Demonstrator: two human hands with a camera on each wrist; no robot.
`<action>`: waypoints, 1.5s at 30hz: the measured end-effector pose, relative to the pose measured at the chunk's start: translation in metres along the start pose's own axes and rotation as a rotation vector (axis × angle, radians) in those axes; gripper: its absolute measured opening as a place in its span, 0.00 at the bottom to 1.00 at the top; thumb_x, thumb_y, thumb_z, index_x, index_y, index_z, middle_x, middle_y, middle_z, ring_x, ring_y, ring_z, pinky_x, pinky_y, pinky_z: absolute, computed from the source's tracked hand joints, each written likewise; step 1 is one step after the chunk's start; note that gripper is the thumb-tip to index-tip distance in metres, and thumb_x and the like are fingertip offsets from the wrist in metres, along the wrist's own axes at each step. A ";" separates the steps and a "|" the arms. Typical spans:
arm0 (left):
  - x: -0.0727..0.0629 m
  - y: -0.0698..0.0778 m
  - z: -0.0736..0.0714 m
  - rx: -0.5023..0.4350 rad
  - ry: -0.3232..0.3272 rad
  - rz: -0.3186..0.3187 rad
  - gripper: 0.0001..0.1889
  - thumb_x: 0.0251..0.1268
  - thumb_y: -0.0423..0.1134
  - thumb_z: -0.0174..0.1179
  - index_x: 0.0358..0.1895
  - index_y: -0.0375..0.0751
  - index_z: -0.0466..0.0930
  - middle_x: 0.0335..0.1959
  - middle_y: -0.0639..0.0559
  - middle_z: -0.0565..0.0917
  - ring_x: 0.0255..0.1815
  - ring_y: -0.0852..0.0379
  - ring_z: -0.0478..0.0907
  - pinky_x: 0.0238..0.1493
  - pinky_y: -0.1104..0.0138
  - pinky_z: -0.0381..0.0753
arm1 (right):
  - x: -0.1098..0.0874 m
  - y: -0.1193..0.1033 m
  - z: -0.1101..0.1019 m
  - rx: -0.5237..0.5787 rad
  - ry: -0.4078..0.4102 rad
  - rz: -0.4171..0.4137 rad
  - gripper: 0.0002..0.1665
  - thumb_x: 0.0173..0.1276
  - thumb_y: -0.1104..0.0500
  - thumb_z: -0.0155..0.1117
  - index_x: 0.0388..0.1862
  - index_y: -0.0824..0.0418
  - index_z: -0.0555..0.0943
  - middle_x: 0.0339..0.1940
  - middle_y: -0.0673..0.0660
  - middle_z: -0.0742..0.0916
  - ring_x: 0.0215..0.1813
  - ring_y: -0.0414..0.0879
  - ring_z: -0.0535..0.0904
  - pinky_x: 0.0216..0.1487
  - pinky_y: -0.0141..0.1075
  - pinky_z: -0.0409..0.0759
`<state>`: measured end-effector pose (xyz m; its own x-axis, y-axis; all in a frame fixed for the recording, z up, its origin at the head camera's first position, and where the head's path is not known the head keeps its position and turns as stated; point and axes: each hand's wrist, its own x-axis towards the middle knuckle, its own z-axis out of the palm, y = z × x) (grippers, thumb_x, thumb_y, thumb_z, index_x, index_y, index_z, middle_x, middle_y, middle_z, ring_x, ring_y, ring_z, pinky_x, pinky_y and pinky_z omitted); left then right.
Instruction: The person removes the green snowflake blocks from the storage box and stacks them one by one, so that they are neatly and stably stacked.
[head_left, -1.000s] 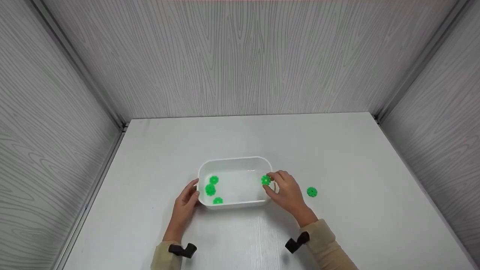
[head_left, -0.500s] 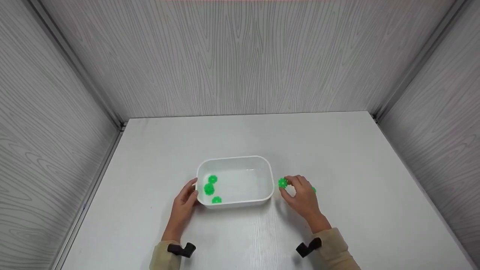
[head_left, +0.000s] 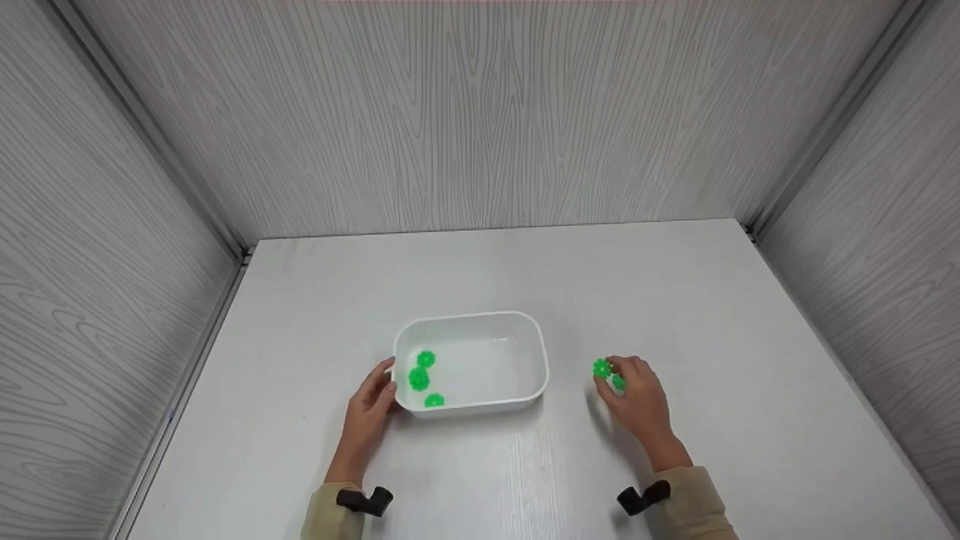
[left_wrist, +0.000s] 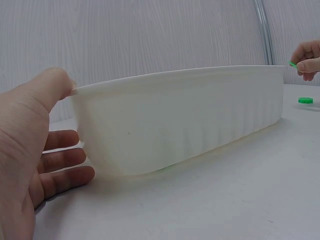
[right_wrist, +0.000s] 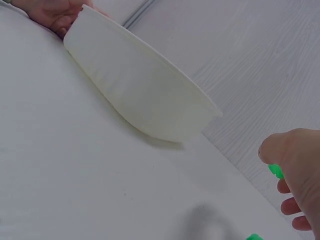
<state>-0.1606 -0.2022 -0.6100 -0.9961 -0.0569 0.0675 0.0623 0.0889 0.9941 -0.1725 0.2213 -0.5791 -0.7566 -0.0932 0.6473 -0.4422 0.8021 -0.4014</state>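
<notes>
Right of the white tub (head_left: 491,367), I list one green disc (head_left: 601,368), likely light, stiff, best held edgewise, pinched by right hand (head_left: 642,403); left hand (head_left: 366,411) grips tub.

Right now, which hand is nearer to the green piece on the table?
The right hand, held over that green piece while pinching another green piece. The left hand is farther off, at the left end of the white container.
</notes>
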 end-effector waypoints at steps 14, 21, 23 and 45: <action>0.001 0.003 -0.003 -0.057 -0.056 -0.059 0.23 0.69 0.44 0.52 0.67 0.55 0.66 0.58 0.45 0.74 0.53 0.48 0.73 0.49 0.58 0.75 | -0.014 0.024 -0.010 -0.101 -0.088 0.176 0.16 0.52 0.59 0.72 0.38 0.66 0.80 0.31 0.59 0.79 0.34 0.53 0.75 0.33 0.46 0.73; 0.000 0.002 -0.002 -0.040 -0.044 -0.042 0.22 0.68 0.47 0.53 0.65 0.59 0.67 0.58 0.47 0.74 0.54 0.50 0.73 0.48 0.63 0.75 | -0.019 0.030 -0.007 -0.097 -0.173 0.273 0.16 0.57 0.57 0.67 0.41 0.65 0.80 0.35 0.59 0.79 0.39 0.53 0.75 0.38 0.48 0.72; -0.001 0.001 -0.001 -0.029 -0.032 -0.029 0.22 0.67 0.49 0.54 0.65 0.61 0.68 0.57 0.48 0.75 0.53 0.51 0.73 0.46 0.64 0.76 | -0.020 0.031 -0.006 -0.092 -0.191 0.308 0.16 0.59 0.55 0.65 0.42 0.65 0.80 0.37 0.59 0.79 0.41 0.54 0.74 0.40 0.49 0.71; -0.003 0.011 -0.001 -0.029 -0.043 -0.074 0.22 0.69 0.44 0.52 0.66 0.58 0.66 0.59 0.45 0.73 0.55 0.48 0.72 0.51 0.54 0.74 | -0.018 0.029 -0.008 -0.115 -0.292 0.377 0.23 0.62 0.52 0.61 0.51 0.66 0.77 0.44 0.62 0.79 0.46 0.57 0.72 0.45 0.52 0.69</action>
<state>-0.1573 -0.2016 -0.5991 -0.9998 -0.0193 -0.0093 -0.0103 0.0569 0.9983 -0.1679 0.2511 -0.5979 -0.9645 0.0677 0.2553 -0.0679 0.8705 -0.4875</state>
